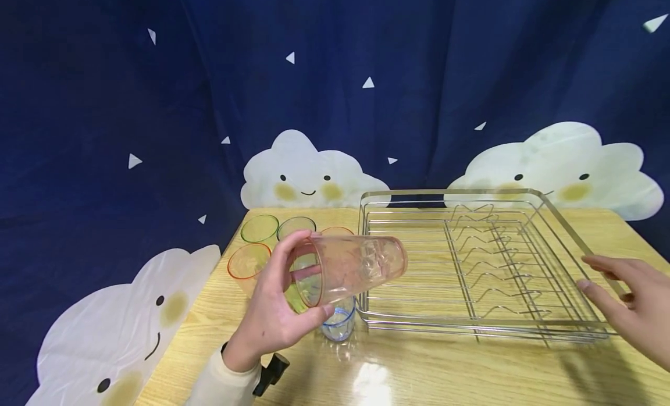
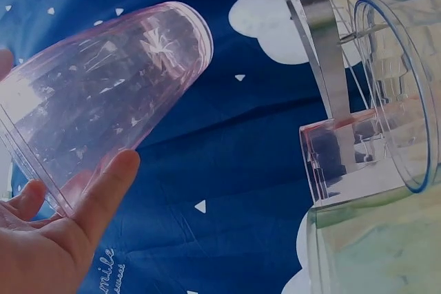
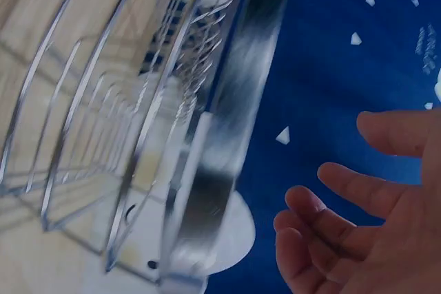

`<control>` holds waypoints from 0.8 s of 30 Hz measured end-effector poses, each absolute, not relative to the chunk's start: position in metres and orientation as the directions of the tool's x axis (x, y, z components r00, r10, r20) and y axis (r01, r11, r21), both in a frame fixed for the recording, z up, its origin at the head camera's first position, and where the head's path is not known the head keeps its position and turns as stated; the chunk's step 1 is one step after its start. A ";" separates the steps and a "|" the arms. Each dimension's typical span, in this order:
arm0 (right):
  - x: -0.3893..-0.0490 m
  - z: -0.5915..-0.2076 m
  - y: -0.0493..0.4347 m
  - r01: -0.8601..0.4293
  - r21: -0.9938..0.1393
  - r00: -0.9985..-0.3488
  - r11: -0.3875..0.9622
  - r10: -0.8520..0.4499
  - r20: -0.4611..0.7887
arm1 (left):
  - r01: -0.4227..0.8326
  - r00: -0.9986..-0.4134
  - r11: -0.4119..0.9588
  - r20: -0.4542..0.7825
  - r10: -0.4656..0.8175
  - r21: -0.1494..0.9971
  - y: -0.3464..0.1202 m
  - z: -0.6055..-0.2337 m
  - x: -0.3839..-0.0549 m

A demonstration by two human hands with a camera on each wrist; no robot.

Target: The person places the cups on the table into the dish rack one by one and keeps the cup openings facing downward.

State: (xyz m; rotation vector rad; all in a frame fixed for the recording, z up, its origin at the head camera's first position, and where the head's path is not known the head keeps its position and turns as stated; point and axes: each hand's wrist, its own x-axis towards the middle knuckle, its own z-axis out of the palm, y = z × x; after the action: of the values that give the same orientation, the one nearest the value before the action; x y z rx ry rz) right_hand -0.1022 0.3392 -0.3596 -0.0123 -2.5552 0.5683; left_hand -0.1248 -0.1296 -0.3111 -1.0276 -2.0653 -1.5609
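My left hand (image 1: 277, 313) grips a clear pink plastic cup (image 1: 361, 263) around its mouth end. The cup lies nearly sideways in the air, its mouth toward my palm and its base pointing right, over the left edge of a metal dish rack (image 1: 413, 323). In the left wrist view the thumb and fingers curl round the rim end of the pink cup (image 2: 117, 80). Beside the right rim of the rack is my right hand (image 1: 635, 304). The right wrist view shows the right hand (image 3: 365, 218) holding nothing, fingers loosely bent, apart from the rack's flat rim (image 3: 241, 101).
Left of the rack stand several clear cups: a green-rimmed cup (image 1: 260, 228), a dark-rimmed cup (image 1: 296, 225), an orange-rimmed cup (image 1: 249, 262) and a blue-rimmed cup (image 1: 338, 327). Others are partly hidden behind my left hand. A dark blue curtain (image 1: 335, 74) hangs behind the wooden table (image 1: 419, 371).
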 end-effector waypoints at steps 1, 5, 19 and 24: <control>-0.101 -0.358 0.336 -0.124 -0.392 -0.860 0.912 0.098 0.500 | 0.726 -0.672 0.127 0.660 0.335 0.675 -0.129 -0.311 -0.125; -0.098 -0.354 0.329 -0.188 -0.387 -0.862 0.903 0.038 0.506 | 0.730 -0.666 0.113 0.665 0.336 0.674 -0.128 -0.311 -0.124; -0.093 -0.339 0.280 -0.456 -0.438 -0.829 0.774 -0.191 0.526 | 0.737 -0.655 0.109 0.664 0.360 0.668 -0.120 -0.314 -0.123; -0.094 -0.334 0.256 -0.505 -0.477 -0.807 0.719 -0.198 0.556 | 0.749 -0.638 0.091 0.675 0.371 0.657 -0.118 -0.312 -0.119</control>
State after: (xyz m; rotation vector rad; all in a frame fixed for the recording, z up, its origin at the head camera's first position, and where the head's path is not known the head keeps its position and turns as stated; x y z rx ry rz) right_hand -0.0941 0.2555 -0.3341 0.5375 -2.4502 0.8738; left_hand -0.1194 -0.1184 -0.3122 -1.1060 -2.0398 -1.5616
